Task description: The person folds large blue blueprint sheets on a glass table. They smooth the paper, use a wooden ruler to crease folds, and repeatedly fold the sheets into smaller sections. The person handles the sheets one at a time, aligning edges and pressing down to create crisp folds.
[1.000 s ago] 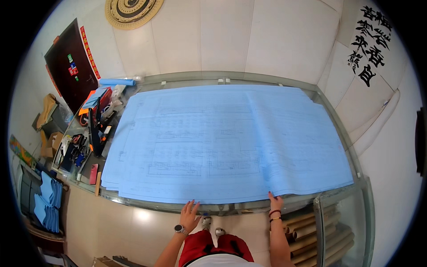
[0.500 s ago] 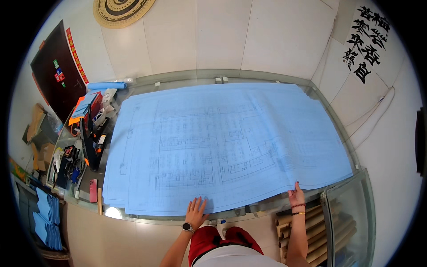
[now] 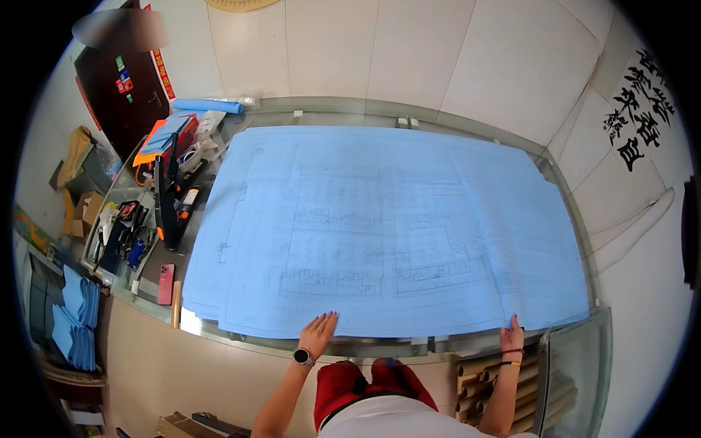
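On the glass table (image 3: pixel 343 108), blue sheets (image 3: pixel 394 237) bear line drawings (image 3: pixel 328 282)

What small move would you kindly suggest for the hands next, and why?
I'd probably ease the right hand toward the near right corner of the blue sheet: a soft ripple runs across it down to that hand. The left hand rests at the near edge, so it could steady the sheet.
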Demonstrator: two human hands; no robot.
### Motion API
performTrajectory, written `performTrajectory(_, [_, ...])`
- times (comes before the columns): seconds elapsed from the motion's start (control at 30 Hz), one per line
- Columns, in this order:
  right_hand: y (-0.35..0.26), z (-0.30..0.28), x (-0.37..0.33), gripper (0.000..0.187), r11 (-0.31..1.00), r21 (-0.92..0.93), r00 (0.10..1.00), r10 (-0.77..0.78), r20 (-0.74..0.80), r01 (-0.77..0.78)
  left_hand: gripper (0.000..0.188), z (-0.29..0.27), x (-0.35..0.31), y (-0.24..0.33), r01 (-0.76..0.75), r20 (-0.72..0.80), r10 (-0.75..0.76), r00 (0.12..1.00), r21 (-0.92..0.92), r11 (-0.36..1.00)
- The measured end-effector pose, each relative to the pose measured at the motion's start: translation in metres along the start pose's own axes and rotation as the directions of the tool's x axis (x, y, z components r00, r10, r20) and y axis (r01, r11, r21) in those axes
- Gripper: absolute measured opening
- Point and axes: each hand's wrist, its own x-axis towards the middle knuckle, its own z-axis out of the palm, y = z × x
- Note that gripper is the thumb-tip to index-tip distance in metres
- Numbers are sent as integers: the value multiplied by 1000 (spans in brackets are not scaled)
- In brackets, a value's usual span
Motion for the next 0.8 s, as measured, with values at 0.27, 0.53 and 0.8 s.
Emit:
performTrajectory(0.27, [110, -42, 3, 23, 958, -65, 947, 263, -186, -279, 40, -82, -13, -37, -18, -37, 20, 999, 70, 997])
performTrajectory(0.53, [142, -20, -67, 29, 947, -18, 932, 313, -183, -321, 55, -72, -72, -69, 20, 115, -31, 993, 98, 995])
performTrajectory(0.8, [131, -41, -58, 41, 973, -102, 967, 186, -174, -205, 64, -49, -77, -36, 85, 279, -103, 955, 77, 993])
